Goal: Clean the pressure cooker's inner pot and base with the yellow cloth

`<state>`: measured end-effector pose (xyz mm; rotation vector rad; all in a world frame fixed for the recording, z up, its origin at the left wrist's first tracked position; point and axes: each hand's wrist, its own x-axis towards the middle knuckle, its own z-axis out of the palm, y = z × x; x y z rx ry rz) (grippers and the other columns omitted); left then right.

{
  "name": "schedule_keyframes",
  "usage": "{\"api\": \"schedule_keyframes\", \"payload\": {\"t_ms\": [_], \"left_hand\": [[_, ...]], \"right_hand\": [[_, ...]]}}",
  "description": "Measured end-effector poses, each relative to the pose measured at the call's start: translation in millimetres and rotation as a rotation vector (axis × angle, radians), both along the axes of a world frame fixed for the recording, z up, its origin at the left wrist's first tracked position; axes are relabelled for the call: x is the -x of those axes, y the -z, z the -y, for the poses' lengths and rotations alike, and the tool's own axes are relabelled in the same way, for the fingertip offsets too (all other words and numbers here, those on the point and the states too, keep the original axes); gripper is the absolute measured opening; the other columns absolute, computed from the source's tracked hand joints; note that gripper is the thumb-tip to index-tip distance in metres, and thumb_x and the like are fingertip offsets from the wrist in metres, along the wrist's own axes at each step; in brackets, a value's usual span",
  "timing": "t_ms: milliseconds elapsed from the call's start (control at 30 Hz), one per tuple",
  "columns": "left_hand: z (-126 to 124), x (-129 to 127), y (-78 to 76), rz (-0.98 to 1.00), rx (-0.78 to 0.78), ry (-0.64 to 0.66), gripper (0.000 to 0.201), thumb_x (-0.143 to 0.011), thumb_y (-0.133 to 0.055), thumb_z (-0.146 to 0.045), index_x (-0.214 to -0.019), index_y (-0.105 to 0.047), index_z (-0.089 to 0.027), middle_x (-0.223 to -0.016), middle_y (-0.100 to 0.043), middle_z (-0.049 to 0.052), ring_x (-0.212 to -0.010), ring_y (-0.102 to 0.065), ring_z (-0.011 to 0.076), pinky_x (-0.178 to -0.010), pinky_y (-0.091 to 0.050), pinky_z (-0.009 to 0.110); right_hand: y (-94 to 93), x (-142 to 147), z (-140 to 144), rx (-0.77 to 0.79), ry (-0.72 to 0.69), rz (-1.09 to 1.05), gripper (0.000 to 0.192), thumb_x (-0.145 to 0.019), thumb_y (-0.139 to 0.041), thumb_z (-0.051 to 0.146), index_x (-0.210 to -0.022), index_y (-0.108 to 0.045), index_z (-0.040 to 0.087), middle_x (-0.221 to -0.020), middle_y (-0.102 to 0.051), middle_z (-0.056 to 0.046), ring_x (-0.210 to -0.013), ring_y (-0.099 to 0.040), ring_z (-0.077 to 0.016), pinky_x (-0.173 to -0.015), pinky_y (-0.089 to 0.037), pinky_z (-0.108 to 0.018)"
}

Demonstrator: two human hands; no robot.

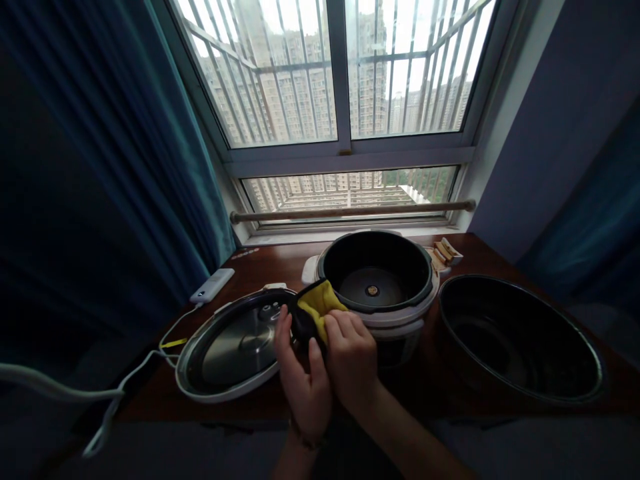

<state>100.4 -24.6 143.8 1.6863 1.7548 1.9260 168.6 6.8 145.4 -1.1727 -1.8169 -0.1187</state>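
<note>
Your left hand (pixel 303 380) and right hand (pixel 351 357) meet in front of you at the near edge of the table (pixel 280 263), and both are closed on the cloth (pixel 320 303), a yellow piece with a dark side, bunched between them. Your left fingers wrap its dark part; your right fingers pinch the yellow part from the other side. The cloth sits just above your hands, between the lid (pixel 235 343) on your left and the cooker (pixel 377 283) straight ahead, overlapping the cooker's near rim in view; whether it touches the rim cannot be told. The lid lies flat with its inner side up. The cooker stands open. A dark inner pot (pixel 520 337) rests on the table to your right. A white cable (pixel 125 383) trails off the left edge, with a white remote (pixel 212 285) nearby.
</note>
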Motion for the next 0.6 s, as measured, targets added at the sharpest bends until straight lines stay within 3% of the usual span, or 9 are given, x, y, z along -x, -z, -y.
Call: {"api": "schedule_keyframes", "payload": {"t_ms": [100,167,267,433,533,600], "left_hand": [[15,-4,4.6,-0.162,-0.057,-0.071,0.047,-0.087,-0.043,-0.02,-0.133,-0.035,-0.02,-0.143,-0.031,0.011,-0.132,-0.027,0.0243,-0.109,-0.022,0.043],[20,-4,8.1,-0.24,-0.034,-0.019,0.043,-0.089,-0.038,-0.017,-0.131,-0.039,-0.022,-0.14,-0.036,0.008,-0.131,-0.03,0.0221,-0.108,-0.025,0.041],[16,4,9.3,-0.178,0.054,0.104,0.042,-0.092,-0.029,-0.021,-0.133,-0.037,-0.023,-0.137,-0.041,0.008,-0.127,-0.037,0.0193,-0.106,-0.031,0.038],[-12,26,9.7,-0.022,0.128,0.235,0.045,-0.093,-0.026,-0.028,-0.138,-0.03,-0.021,-0.142,-0.036,0.009,-0.131,-0.032,0.0199,-0.109,-0.026,0.04],[-34,37,16.3,-0.13,0.137,0.291,0.05,-0.09,-0.036,-0.028,-0.139,-0.028,-0.021,-0.142,-0.036,0.009,-0.131,-0.031,0.0207,-0.11,-0.025,0.04],[-48,39,20.8,-0.248,0.137,0.306,0.052,-0.088,-0.038,-0.026,-0.139,-0.028,-0.02,-0.14,-0.037,0.011,-0.131,-0.032,0.0207,-0.109,-0.027,0.04]], "right_hand": [[-8.4,13,-14,0.1,-0.002,0.003,0.015,-0.085,-0.045,0.009,-0.083,-0.057,0.017,-0.083,-0.064,-0.003,-0.079,-0.058,-0.0156,-0.071,-0.045,-0.025],[-17.7,19,-22,0.161,0.018,0.014,0.016,-0.086,-0.045,0.009,-0.081,-0.057,0.017,-0.08,-0.063,-0.003,-0.074,-0.058,-0.0154,-0.066,-0.045,-0.025],[-32.2,26,-30,0.212,0.039,0.102,0.017,-0.084,-0.044,0.004,-0.084,-0.058,0.015,-0.083,-0.063,-0.006,-0.076,-0.058,-0.0174,-0.064,-0.046,-0.026],[-44.3,30,-32,0.212,0.007,0.249,0.018,-0.081,-0.044,0.002,-0.081,-0.059,0.012,-0.082,-0.063,-0.013,-0.077,-0.058,-0.0221,-0.064,-0.049,-0.032],[-43.8,27,-33,0.185,-0.035,0.237,0.019,-0.08,-0.043,0.001,-0.083,-0.059,0.01,-0.082,-0.064,-0.012,-0.075,-0.06,-0.0216,-0.066,-0.051,-0.033],[-40.4,21,-30,0.127,-0.067,0.116,0.023,-0.082,-0.039,0.003,-0.092,-0.059,0.009,-0.089,-0.066,-0.013,-0.079,-0.062,-0.0207,-0.071,-0.052,-0.032]]}}
